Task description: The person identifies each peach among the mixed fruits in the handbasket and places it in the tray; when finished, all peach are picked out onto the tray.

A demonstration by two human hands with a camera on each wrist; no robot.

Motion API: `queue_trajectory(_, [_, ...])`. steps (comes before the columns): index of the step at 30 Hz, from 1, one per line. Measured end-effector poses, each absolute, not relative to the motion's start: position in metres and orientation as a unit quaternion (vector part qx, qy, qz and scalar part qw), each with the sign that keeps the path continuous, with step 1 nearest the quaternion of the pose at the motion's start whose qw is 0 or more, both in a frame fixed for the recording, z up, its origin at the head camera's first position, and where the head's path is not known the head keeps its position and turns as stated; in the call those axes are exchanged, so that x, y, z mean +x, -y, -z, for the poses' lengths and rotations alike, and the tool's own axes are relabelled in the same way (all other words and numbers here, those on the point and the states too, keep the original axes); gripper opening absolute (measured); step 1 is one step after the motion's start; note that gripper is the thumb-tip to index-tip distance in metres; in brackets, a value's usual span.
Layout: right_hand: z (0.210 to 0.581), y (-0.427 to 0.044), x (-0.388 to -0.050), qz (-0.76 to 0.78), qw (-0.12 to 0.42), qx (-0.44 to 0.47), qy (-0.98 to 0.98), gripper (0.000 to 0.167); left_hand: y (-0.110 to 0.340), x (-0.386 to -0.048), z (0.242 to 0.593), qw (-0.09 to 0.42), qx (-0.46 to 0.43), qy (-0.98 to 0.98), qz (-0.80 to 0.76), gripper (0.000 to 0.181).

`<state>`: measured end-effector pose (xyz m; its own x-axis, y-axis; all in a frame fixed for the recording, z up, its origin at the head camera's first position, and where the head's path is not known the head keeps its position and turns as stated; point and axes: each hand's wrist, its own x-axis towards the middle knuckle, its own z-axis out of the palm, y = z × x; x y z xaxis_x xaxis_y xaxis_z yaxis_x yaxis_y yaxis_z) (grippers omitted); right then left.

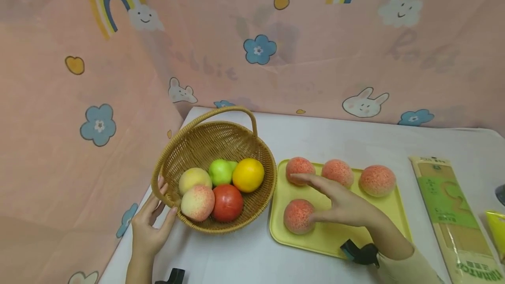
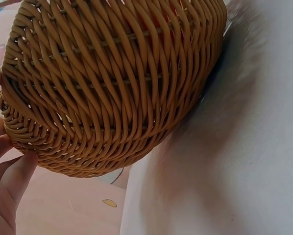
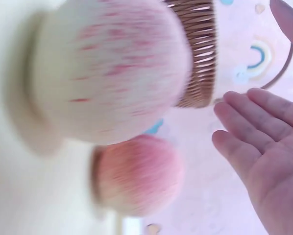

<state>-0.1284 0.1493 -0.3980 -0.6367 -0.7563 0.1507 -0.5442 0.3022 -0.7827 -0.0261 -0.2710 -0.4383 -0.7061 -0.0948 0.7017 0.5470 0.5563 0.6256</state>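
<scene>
My left hand [image 1: 150,231] grips the left rim of a wicker basket [image 1: 197,139], its thumb on the near side. In the basket lie two peaches [image 1: 198,203], a green fruit [image 1: 221,172], a yellow-orange fruit [image 1: 248,175] and a red round fruit [image 1: 227,203]. Over the yellow tray [image 1: 327,242], my right hand [image 1: 347,205] hovers with fingers and thumb spread, holding nothing. The peach nearest it [image 1: 299,216] sits at the tray's front left, by the thumb tip. The right wrist view shows the open palm [image 3: 279,161] apart from two peaches [image 3: 112,68].
Three more peaches [image 1: 377,180] stand along the tray's back edge. To the right lie a flat noodle-like packet [image 1: 453,214] with a green label and part of a yellow packet [image 1: 496,231]. A patterned pink cloth [image 1: 300,78] hangs behind the white table [image 1: 236,257].
</scene>
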Motion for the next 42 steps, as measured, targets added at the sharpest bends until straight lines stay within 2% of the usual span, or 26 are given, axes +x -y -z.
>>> queue_trajectory(3, [0.381, -0.143, -0.135, 0.428, 0.109, -0.444, -0.779, 0.077, 0.271, -0.028, 0.438, 0.359, -0.147, 0.806, 0.447, 0.06])
queue_trajectory(8, [0.353, -0.123, -0.149, 0.418, 0.114, -0.478, -0.764, 0.077, 0.271, -0.03, 0.437, 0.361, -0.155, 0.804, 0.447, 0.059])
queue_trajectory(19, [0.308, -0.05, -0.183, 0.386, 0.158, -0.534, -0.735, 0.074, 0.272, -0.028, 0.436, 0.361, -0.145, 0.809, 0.44, 0.061])
queue_trajectory(21, [0.304, -0.034, -0.188, 0.381, 0.18, -0.542, -0.727, 0.074, 0.272, -0.027, 0.436, 0.36, -0.144, 0.81, 0.44, 0.061])
queue_trajectory(35, [0.309, 0.049, -0.205, 0.292, 0.274, -0.603, -0.69, 0.074, 0.271, -0.026, 0.439, 0.356, -0.147, 0.807, 0.447, 0.062])
queue_trajectory(42, [0.325, 0.07, -0.203, 0.3, 0.384, -0.592, -0.642, 0.072, 0.272, -0.027, 0.438, 0.357, -0.15, 0.808, 0.444, 0.06])
